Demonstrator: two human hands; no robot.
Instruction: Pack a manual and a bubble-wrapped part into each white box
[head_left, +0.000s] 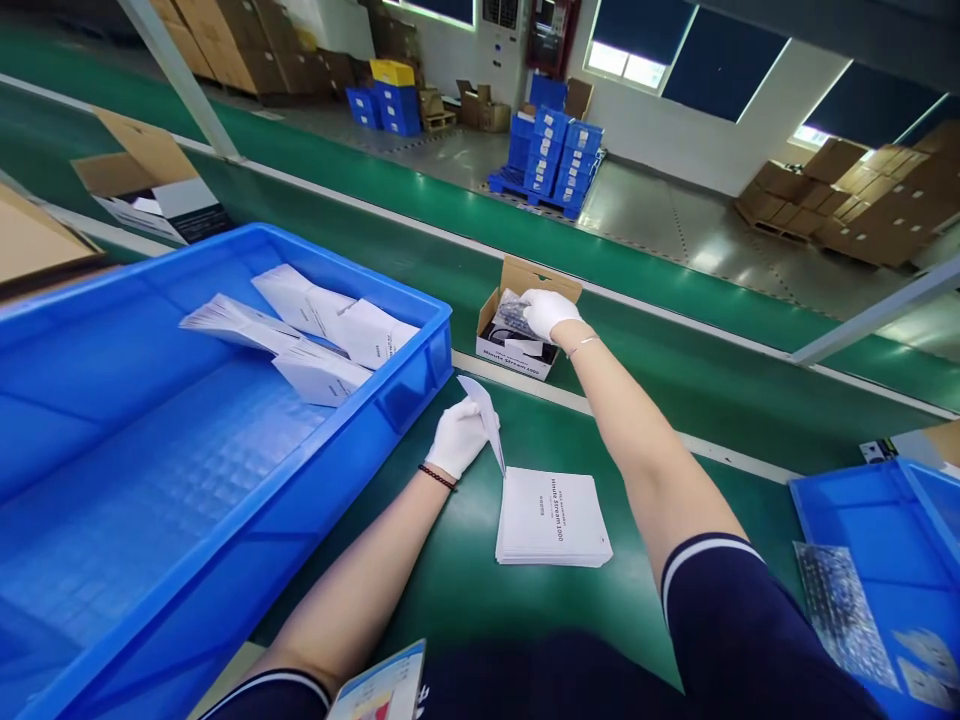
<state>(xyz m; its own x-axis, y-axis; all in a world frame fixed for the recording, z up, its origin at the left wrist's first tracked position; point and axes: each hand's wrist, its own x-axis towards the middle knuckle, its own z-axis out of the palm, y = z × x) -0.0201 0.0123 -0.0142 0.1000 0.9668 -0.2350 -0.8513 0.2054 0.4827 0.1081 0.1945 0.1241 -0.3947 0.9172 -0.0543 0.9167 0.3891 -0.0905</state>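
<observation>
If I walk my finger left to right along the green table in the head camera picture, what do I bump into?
Big blue bin → left hand with a booklet → booklet stack → other blue bin.

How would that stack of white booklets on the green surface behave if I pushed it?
The stack may slide apart in layers, since no band shows around it. It looks unlikely to tip, being low and broad. Each probably bends: the left hand holds a curved booklet.
</observation>
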